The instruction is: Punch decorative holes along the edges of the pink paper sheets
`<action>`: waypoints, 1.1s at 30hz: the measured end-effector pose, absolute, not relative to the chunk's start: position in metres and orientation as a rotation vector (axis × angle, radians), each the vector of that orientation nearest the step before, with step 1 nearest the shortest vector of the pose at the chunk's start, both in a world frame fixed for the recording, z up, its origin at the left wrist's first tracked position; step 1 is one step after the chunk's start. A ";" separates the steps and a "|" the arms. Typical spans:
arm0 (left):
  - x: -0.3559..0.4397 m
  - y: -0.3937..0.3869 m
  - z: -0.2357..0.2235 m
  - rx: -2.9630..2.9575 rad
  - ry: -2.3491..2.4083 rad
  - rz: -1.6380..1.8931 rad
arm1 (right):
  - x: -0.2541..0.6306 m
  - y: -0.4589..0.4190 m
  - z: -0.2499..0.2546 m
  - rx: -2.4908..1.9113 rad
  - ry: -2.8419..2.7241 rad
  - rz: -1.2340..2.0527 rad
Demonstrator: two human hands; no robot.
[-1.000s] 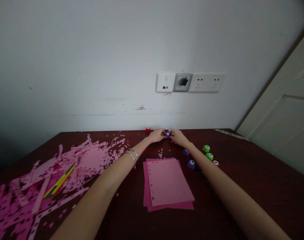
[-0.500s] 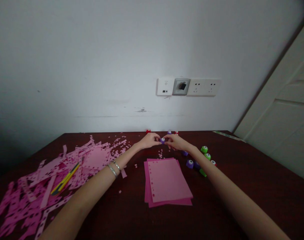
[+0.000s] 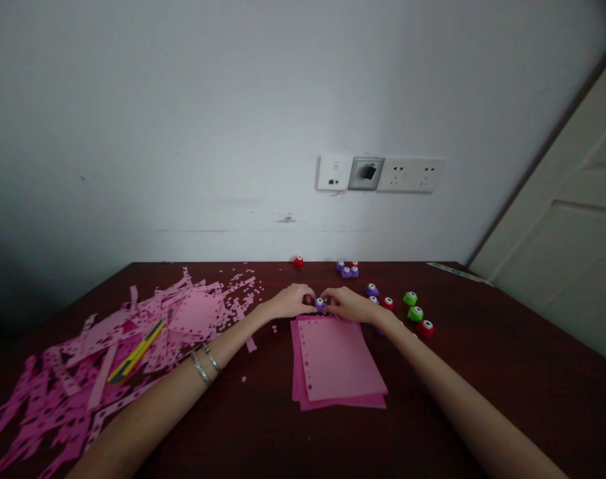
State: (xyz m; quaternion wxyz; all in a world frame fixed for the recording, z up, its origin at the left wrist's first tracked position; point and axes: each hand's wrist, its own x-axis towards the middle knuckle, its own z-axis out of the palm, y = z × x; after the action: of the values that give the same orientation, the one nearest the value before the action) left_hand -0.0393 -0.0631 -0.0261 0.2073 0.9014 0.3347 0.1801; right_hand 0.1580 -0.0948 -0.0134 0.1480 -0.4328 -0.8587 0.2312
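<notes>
A small purple paper punch (image 3: 319,305) with a white, dark-centred top is held between my two hands at the far edge of the pink paper sheets (image 3: 342,359). The fingertips of my left hand (image 3: 291,301) close on its left side. Those of my right hand (image 3: 348,305) pinch its right side. Down the left margin of the top sheet runs a row of small punched shapes. The sheets lie stacked slightly askew. Whether the paper sits inside the punch's slot I cannot tell.
Pink paper strips and scraps (image 3: 68,392) cover the left of the dark table, with a yellow utility knife (image 3: 136,352) on them. Green punches (image 3: 415,313), a red punch (image 3: 425,328) and several purple ones lie on the right. More stand near the wall, below the sockets (image 3: 411,174).
Both hands have brought the purple punch nearer, from beyond the sheets to their far edge. More punches behind and beside my right hand now show. The view has shifted slightly.
</notes>
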 end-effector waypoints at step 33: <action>-0.050 -0.103 -0.005 2.411 1.435 -0.080 | 0.168 -0.110 -0.005 -1.373 -2.577 0.652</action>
State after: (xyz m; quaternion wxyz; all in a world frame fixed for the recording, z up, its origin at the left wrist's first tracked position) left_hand -0.0503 -0.1026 -0.0048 0.1664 0.8470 0.5041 -0.0281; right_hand 0.1684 -0.1102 -0.0051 0.0747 -0.4577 -0.8589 0.2172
